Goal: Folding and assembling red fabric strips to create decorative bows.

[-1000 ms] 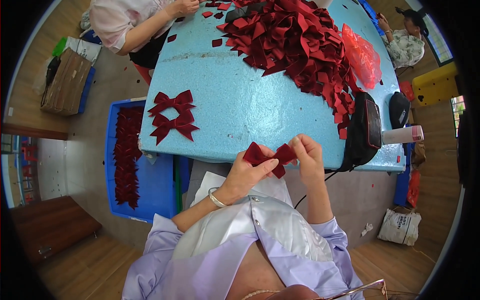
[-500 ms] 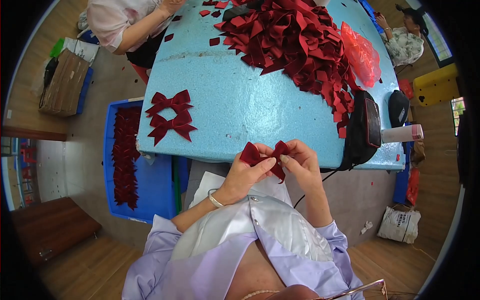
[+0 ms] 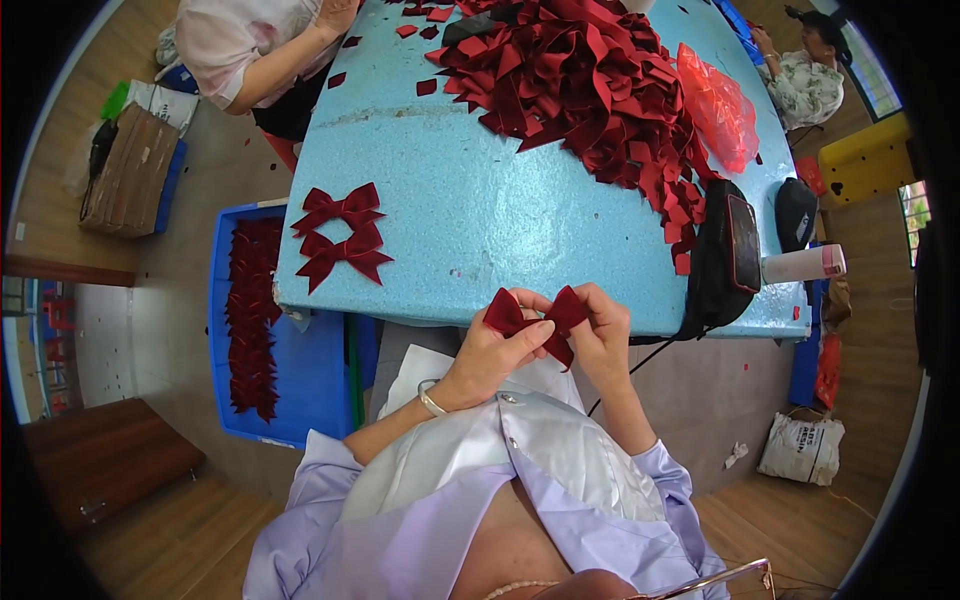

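Head view: both hands meet just past the near edge of the blue table [image 3: 480, 200], over the lap. Left hand [image 3: 490, 355] is closed in a pinch on the left loop of a dark red ribbon bow [image 3: 535, 318]; right hand [image 3: 598, 335] is closed on the right loop and centre, fingers curled around it. The bow is held in the air between the two hands, not resting on the table. Two finished bows [image 3: 342, 235] lie flat near the table's left edge, one just beside the other. A large heap of cut red ribbon pieces [image 3: 590, 90] covers the far right of the table, with a red plastic bag [image 3: 718, 105] next to it. A black pouch [image 3: 730, 260] and a pink-capped cylinder [image 3: 803, 265] sit at the right edge. A blue crate [image 3: 320, 380] on the floor to the left holds more red bows. Another person's arm [image 3: 285, 65] rests at the far left corner. Risk, as judged: the centre fold could spring open if either pinch loosens, since velvet-like ribbon looks stiff; a dropped bow would fall to the lap or floor, being past the table edge.
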Motion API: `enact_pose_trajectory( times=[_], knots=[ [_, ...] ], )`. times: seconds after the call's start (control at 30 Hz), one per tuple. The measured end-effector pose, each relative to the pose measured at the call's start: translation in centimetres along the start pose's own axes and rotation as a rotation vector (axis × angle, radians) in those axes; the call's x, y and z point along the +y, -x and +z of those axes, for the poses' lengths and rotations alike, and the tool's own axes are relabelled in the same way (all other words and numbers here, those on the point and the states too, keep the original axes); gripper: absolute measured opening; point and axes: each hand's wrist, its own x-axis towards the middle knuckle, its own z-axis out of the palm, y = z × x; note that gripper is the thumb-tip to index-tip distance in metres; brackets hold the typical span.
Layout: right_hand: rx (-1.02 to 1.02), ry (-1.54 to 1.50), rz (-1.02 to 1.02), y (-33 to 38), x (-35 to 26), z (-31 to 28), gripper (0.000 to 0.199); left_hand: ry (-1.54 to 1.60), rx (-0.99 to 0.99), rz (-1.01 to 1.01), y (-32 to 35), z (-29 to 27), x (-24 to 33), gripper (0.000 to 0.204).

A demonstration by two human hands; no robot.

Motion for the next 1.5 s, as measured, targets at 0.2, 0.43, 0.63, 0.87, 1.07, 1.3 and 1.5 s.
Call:
enact_pose_trajectory(
  times=[0.2, 0.43, 0.63, 0.87, 1.07, 1.3, 1.5],
  knots=[
    [0.168, 0.421, -0.144, -0.2, 0.4, 0.2, 0.012, 0.059, 0.037, -0.024, -0.4, 0.1, -0.2, 0.025],
    [-0.048, -0.305, 0.177, -1.1, -2.4, -1.2, 0.015, 0.046, 0.065, -0.112, -0.4, -0.2, -0.4, 0.023],
    [-0.170, -0.306, 0.365, -1.5, -0.8, -2.7, 0.015, -0.107, 0.047, 0.023, -0.8, 0.1, -0.9, 0.021],
    [-0.049, -0.315, 0.247, -1.8, 0.4, -1.4, 0.018, -0.101, 0.054, 0.001, -1.2, -0.2, -0.8, 0.022],
    [-0.024, -0.244, 0.315, -2.3, 0.6, -1.0, 0.020, -0.050, 0.045, -0.025, -1.8, -0.7, -1.2, 0.024],
    [0.127, -0.021, 0.376, -3.6, 1.5, -0.7, 0.021, -0.638, 0.281, 0.284, -2.5, -3.5, -0.3, 0.028],
    [0.199, 0.166, 0.289, -3.9, 2.5, 0.1, 0.024, -1.531, 0.107, 1.116, -3.5, -1.9, -1.8, 0.035]
  ],
)
